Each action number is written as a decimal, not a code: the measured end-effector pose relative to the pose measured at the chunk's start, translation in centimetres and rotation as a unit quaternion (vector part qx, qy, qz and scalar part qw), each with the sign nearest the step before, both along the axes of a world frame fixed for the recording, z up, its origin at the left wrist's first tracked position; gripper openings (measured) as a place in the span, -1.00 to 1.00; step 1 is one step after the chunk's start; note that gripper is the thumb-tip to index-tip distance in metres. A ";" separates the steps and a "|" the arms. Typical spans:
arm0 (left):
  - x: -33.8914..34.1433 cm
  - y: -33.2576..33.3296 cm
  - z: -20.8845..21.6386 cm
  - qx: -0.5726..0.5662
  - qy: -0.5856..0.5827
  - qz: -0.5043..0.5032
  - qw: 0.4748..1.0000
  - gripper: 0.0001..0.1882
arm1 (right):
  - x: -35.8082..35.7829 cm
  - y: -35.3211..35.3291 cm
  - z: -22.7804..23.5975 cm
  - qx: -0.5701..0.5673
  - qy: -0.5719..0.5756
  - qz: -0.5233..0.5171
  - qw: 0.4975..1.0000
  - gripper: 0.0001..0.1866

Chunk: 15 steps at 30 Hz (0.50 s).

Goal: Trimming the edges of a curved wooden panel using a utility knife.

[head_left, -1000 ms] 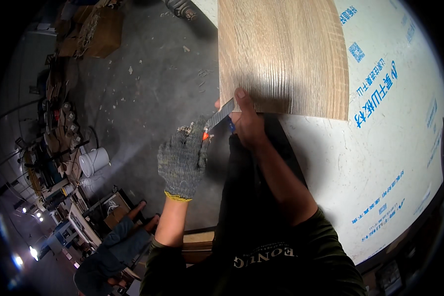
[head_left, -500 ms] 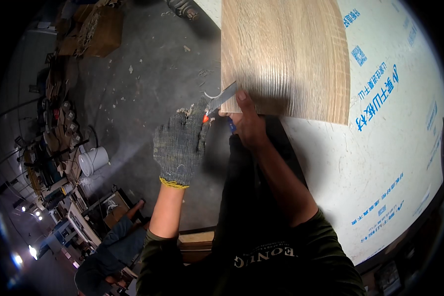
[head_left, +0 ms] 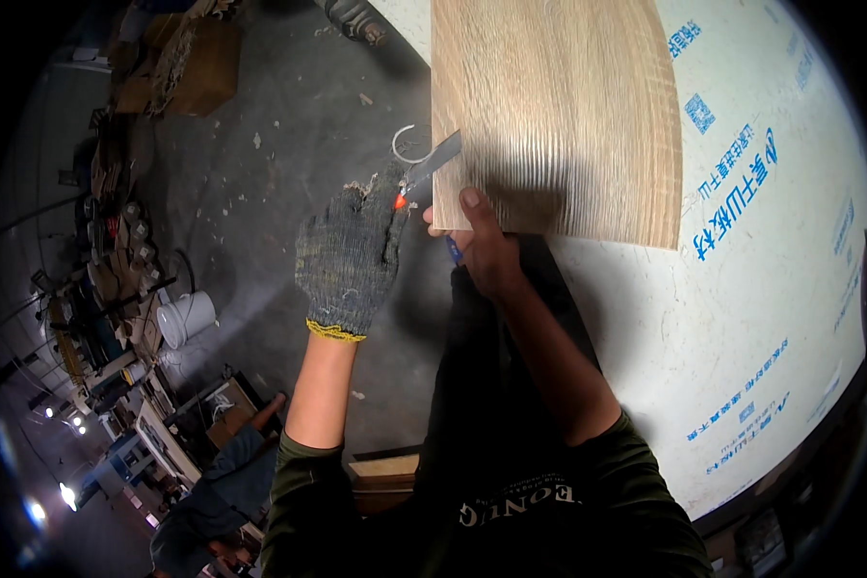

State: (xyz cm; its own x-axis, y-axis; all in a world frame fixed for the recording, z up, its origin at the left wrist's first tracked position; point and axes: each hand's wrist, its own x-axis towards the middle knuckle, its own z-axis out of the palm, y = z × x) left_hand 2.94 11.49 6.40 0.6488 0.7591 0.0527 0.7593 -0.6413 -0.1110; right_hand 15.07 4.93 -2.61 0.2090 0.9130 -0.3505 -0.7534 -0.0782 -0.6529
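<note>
My left hand [head_left: 349, 252], in a dark grey knit glove with a yellow cuff, is closed around a utility knife [head_left: 435, 164] with a bit of orange-red at its grip. The wide blade lies slantwise across the left edge of a wood-grain board [head_left: 568, 116]. A thin pale curl of edge trimming [head_left: 396, 144] loops out beside the blade. My bare right hand [head_left: 489, 246] grips the board's near left corner, thumb on top and fingers underneath. Something small and blue [head_left: 455, 249] shows by those fingers; its kind is hidden.
The board rests partly on a large white sheet [head_left: 645, 328] with blue print, on the right. Scraps litter the grey floor [head_left: 289, 125]. At left stand a white bucket [head_left: 187, 318], a cardboard box [head_left: 197, 67] and stacked offcuts. Another person [head_left: 212, 501] is at lower left.
My left hand and the knife have moved away from me along the board's left edge. The trimming curl has grown longer. My right hand stays at the corner, shifted only slightly.
</note>
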 end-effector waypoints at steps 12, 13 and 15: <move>2.3 3.9 0.0 0.052 -0.029 -0.038 0.997 -0.66 | 0.1 -0.1 0.3 0.018 -0.017 -0.028 0.999 -0.54; 2.5 4.3 -0.1 0.052 -0.030 -0.038 0.997 -0.66 | 0.0 -0.1 0.3 0.013 -0.015 -0.028 0.999 -0.55; 2.7 5.1 -0.4 0.056 -0.041 -0.044 0.997 -0.65 | 0.0 -0.1 0.4 0.008 -0.013 -0.030 0.999 -0.56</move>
State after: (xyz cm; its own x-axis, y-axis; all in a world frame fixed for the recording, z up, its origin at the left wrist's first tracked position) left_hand 5.66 16.63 5.99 0.7030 0.6851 0.1906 0.7097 -0.6932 -0.1257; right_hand 15.11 4.87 -2.21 0.2722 0.9037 -0.3304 -0.7392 -0.0234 -0.6731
